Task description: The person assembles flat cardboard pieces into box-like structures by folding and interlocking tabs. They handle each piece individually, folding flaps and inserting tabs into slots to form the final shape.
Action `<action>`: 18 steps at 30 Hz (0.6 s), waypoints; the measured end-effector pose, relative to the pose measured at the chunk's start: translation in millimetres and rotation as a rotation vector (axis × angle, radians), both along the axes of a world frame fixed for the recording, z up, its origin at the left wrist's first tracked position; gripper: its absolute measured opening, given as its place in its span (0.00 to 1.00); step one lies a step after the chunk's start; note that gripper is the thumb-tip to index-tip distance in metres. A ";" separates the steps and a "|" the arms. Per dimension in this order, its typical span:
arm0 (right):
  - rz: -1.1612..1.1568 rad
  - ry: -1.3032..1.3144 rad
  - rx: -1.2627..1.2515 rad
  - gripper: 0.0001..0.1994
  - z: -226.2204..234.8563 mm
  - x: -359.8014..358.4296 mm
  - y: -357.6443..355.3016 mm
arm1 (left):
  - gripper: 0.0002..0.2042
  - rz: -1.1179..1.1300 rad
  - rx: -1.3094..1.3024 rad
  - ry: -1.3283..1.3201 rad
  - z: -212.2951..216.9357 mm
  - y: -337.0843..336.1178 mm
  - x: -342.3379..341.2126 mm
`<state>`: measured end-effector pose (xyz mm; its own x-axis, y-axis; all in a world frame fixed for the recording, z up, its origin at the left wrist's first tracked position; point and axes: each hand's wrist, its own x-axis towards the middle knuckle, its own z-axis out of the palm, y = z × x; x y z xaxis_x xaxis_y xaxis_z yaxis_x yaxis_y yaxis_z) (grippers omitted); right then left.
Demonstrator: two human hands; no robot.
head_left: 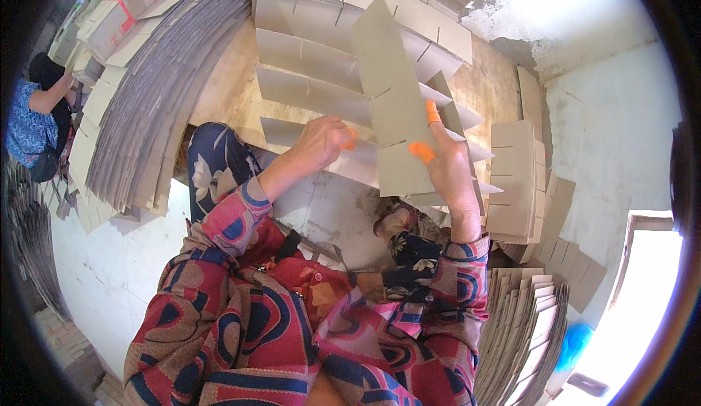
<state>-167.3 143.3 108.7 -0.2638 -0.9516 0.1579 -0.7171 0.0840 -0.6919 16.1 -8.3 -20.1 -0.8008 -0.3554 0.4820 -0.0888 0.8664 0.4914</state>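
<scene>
My right hand (453, 169), with orange finger covers on thumb and index finger, grips a long grey cardboard strip (398, 114) with slits along one edge. The strip stands tilted over a row of slotted cardboard cross strips (310, 92), spaced apart in front of me. Another slotted strip (447, 96) runs behind it at the right ends of the row. My left hand (318, 147) is closed at the nearest cross strip (281, 132), an orange cover showing at its fingertips. Its fingertips are partly hidden, and the large strip covers the middle of the row.
Behind the row lies a stack of slotted cardboard (292, 12) on a wooden board (219, 99). Tall cardboard stacks (168, 77) rise at left, with another person (36, 121) beyond. More stacks (511, 179) stand at right by the wall, others (518, 326) lower right.
</scene>
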 end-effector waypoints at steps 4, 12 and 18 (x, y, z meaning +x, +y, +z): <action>0.072 -0.004 -0.052 0.35 -4.6 -2.5 -0.9 | 0.05 -0.017 0.030 0.019 -1.3 1.0 0.4; 0.174 0.134 0.151 0.37 -40.3 -8.7 -19.9 | 0.06 -0.008 0.022 -0.011 1.8 1.4 -1.9; 0.183 0.316 0.397 0.39 -86.7 9.9 -20.5 | 0.07 -0.015 0.021 -0.017 3.2 0.5 -3.8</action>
<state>-157.5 122.8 21.9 -0.0862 -0.9802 -0.1782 -0.9126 0.1495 -0.3805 12.3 -7.8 -16.9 -0.8139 -0.3531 0.4614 -0.0843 0.8574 0.5077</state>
